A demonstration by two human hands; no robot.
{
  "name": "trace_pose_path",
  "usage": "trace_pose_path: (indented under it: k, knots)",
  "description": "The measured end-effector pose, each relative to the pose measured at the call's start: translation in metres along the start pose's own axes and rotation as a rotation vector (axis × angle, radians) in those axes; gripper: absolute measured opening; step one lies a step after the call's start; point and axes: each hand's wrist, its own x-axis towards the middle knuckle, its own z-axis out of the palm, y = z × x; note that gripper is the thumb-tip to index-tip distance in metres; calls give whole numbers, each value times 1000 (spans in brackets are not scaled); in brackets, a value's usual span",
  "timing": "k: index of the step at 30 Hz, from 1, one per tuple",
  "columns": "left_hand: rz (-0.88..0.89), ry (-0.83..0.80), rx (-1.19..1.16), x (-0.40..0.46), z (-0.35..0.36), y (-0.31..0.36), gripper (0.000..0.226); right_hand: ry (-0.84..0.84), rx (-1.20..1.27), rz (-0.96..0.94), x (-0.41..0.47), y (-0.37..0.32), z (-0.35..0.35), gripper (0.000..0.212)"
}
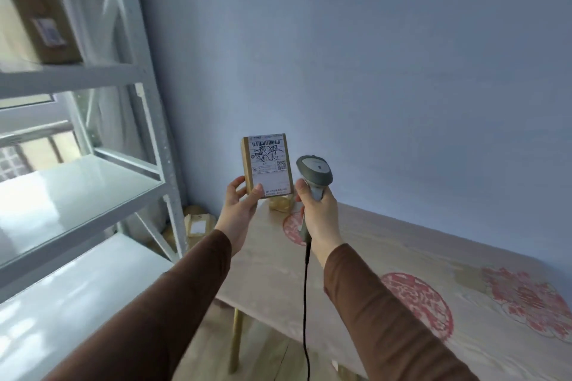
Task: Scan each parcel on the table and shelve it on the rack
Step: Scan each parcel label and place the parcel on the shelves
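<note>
Holding a small cardboard parcel (267,164) upright above the table's (402,263) far corner, the left hand (240,206) pinches its lower edge between thumb and fingers, label and barcode facing the camera. The right hand (315,213) is wrapped around the grip of a corded scanner (314,172), its head just beside the parcel. Scanning appears to be the step in hand; next, likely, aiming at the barcode, then shelving on the white rack (93,185) at left, where another box (40,20) sits.

Patterned-cloth table (402,272) bears a small parcel (281,203); rack (77,77) holds a box (43,22).
</note>
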Motion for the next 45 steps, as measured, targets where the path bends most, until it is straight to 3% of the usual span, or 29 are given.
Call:
trace_pose_path:
  k: [7, 13, 17, 19, 23, 28, 33, 45]
  knots:
    - [70, 199, 23, -9, -182, 76, 51, -214, 85, 85, -19, 25, 193, 11]
    - [80, 332, 43, -29, -311, 129, 50, -387, 115, 200, -51, 46, 340, 11]
    - [73, 444, 33, -36, -376, 145, 55, -493, 97, 229, -70, 61, 415, 26]
    - [67, 497, 17, -35, -402, 151, 56, -528, 80, 244, -76, 70, 446, 28]
    - [40, 556, 12, -28, -443, 158, 59, -578, 49, 289, -77, 88, 496, 9]
    - [-25, 571, 27, -3, -481, 166, 45, -610, 20, 400, -60, 105, 550, 28]
    - [-47, 622, 65, 46, -520, 167, 34, -674, -30, 499, -22, 126, 611, 23]
    - [-140, 866, 198, 152, -629, 149, 38, -839, -42, 651, 46, 196, 742, 6]
